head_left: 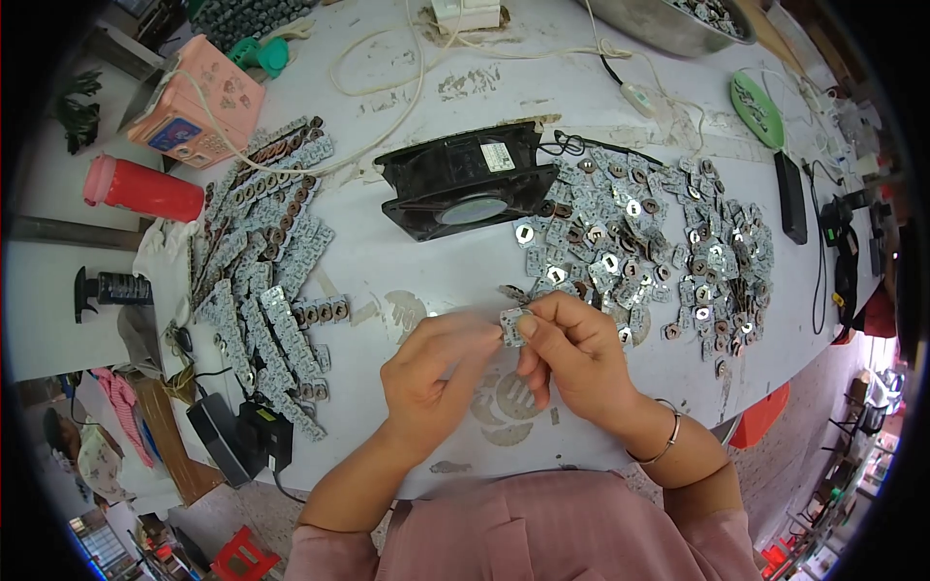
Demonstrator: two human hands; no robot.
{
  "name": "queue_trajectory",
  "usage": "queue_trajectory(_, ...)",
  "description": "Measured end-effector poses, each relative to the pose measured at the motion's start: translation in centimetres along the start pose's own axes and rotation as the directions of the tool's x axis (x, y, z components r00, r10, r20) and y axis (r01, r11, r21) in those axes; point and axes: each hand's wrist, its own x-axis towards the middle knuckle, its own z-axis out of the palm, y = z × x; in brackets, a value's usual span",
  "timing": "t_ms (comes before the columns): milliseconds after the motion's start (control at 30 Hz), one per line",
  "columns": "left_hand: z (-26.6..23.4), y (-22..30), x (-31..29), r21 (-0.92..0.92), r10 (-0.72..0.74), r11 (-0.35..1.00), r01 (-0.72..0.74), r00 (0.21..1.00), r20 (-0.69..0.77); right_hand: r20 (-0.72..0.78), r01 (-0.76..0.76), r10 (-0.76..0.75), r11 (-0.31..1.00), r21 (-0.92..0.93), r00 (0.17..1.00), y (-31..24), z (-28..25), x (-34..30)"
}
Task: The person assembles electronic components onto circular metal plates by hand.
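Between thumb and fingers, my right hand (586, 360) pinches a small grey metal plate (511, 328). My left hand (436, 366) is close beside it on the left, fingertips near the plate's edge. Motion smears its fingers, so whether it grips anything is unclear. Just beyond my right fingertips, a small dark piece (511, 292) shows. To the right lies a broad loose heap of similar small metal parts (620, 242), some with round brown or shiny centres. On the left, many such parts sit in long stacked rows (276, 329).
A black box fan (463, 182) stands mid-table, its cable trailing right. Further out are a pink box (199, 107), a red cup (145, 189), a green plate (756, 108), a metal basin (668, 21) and a black phone-like slab (790, 198). White cables (417, 87) cross the far side.
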Motion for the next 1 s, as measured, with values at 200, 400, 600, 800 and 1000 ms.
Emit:
queue_trajectory(200, 0.9, -0.2, 0.0, -0.130, -0.074, 0.989, 0.077, 0.997, 0.028, 0.028, 0.102, -0.099, 0.906, -0.410, 0.995, -2.2, -2.9, 0.6)
queue_trajectory(400, 0.5, 0.3, 0.5, -0.546, -0.453, 0.713, 0.439, 0.883, 0.119, -0.016, 0.299, -0.477, 0.575, -0.761, 0.879, -2.6, -3.6, 0.5)
queue_trajectory(600, -0.2, 0.4, 0.4, -0.517, -0.487, 0.691, 0.506, 0.854, 0.184, 0.213, 0.322, -0.244, 0.761, -0.564, 0.946, -2.0, -2.5, 0.0)
queue_trajectory(800, -0.9, 0.4, 0.5, -0.507, -0.533, 0.671, 0.541, 0.827, 0.178, 0.131, 0.195, -0.149, 0.845, -0.498, 0.980, -3.1, -2.3, -0.7)
queue_trajectory(1000, -1.5, -0.1, 0.3, -0.514, -0.514, 0.636, 0.576, 0.813, 0.274, 0.284, 0.326, -0.200, 0.787, -0.523, 0.938, -1.7, -2.5, 0.0)
